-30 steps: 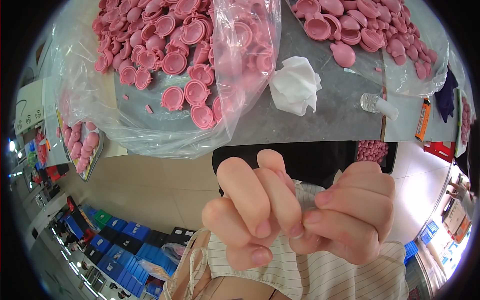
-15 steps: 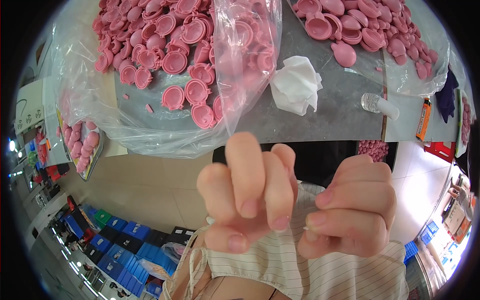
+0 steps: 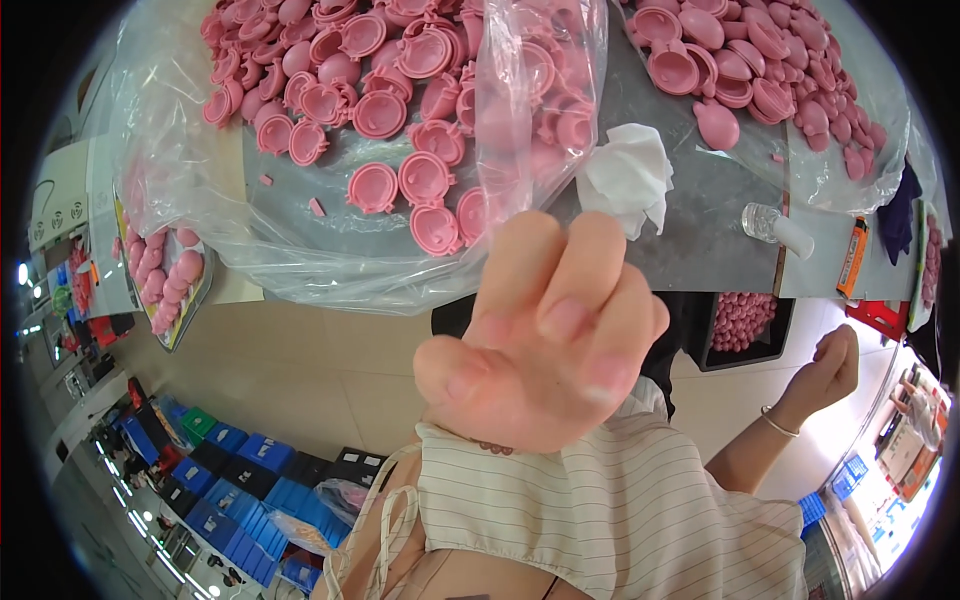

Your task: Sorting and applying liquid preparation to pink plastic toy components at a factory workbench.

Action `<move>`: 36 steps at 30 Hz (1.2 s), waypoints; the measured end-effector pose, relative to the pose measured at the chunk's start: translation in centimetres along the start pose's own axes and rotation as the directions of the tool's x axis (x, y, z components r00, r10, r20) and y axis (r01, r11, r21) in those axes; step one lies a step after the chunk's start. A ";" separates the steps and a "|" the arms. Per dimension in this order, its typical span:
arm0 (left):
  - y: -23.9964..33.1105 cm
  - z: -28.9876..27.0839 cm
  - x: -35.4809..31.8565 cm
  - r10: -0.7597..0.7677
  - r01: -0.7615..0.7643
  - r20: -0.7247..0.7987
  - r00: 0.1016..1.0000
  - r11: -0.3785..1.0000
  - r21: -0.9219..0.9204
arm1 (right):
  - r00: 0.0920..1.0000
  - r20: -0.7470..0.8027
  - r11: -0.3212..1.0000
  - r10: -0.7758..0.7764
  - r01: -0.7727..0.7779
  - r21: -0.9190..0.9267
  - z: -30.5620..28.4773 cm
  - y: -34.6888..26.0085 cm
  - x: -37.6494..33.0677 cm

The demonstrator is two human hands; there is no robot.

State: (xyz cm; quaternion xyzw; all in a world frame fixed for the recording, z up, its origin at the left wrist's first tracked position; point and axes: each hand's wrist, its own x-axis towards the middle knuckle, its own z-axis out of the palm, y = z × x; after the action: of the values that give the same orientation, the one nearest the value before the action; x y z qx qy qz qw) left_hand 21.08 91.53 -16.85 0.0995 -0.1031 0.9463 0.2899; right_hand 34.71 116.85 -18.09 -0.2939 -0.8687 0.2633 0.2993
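Note:
My left hand (image 3: 540, 345) is raised in front of the table's near edge, palm facing up toward me. Its fingers are loosely curled and apart, and I see nothing in it. Out to the right, my right hand (image 3: 828, 368), with a bangle at the wrist, is held in the air with its fingers closed. Whether anything sits in those fingers is hidden. Beyond the left hand lie pink hinged round plastic shells (image 3: 424, 178), several standing open, in and around a clear plastic bag (image 3: 350, 290). A crumpled white tissue (image 3: 630, 178) lies just past the left fingertips.
More pink shells (image 3: 716, 125) are heaped at the far right. A small clear bottle (image 3: 765, 222) lies near an orange box (image 3: 852, 258). Below the table edge stands a black bin (image 3: 776, 335) of pink pieces. Blue crates (image 3: 235, 500) are stacked on the floor at left.
The hands have parted. My right hand has swung out to the right, away from the left one. My left hand has moved slightly right and turned its palm more into view.

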 end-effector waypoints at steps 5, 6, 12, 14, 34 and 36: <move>-0.1 -2.9 1.1 -0.040 -0.013 0.294 0.955 0.984 0.176 | 0.975 -0.208 0.997 -0.073 0.062 -0.055 1.5 -1.5 -0.6; 0.0 -3.1 1.2 -0.086 -0.008 0.380 0.921 0.971 0.240 | 0.973 -0.173 0.986 -0.154 0.163 0.039 1.9 -2.5 -0.6; -2.6 -0.1 1.4 0.180 -0.189 0.057 0.982 0.921 0.342 | 0.812 0.117 0.540 -0.572 0.265 0.799 5.5 -10.0 -2.4; -1.9 0.5 0.2 0.204 -0.178 0.004 0.979 0.844 0.506 | 0.680 0.086 0.273 -0.728 0.173 0.946 7.3 -12.6 -4.4; -4.4 1.8 1.9 0.446 -0.224 -0.152 0.882 0.680 0.698 | 0.588 -0.065 0.270 -0.806 0.463 0.844 6.9 -16.6 -7.0; -4.5 1.4 1.6 0.461 -0.264 -0.051 0.886 0.591 0.762 | 0.588 -0.053 0.274 -0.807 0.453 0.848 6.3 -16.8 -6.8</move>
State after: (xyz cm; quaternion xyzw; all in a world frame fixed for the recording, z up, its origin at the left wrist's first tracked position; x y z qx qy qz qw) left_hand 22.55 95.63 -14.45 0.0680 0.3052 0.9492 0.0348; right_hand 28.97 98.96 -14.27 0.3121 -0.7340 0.5257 0.2957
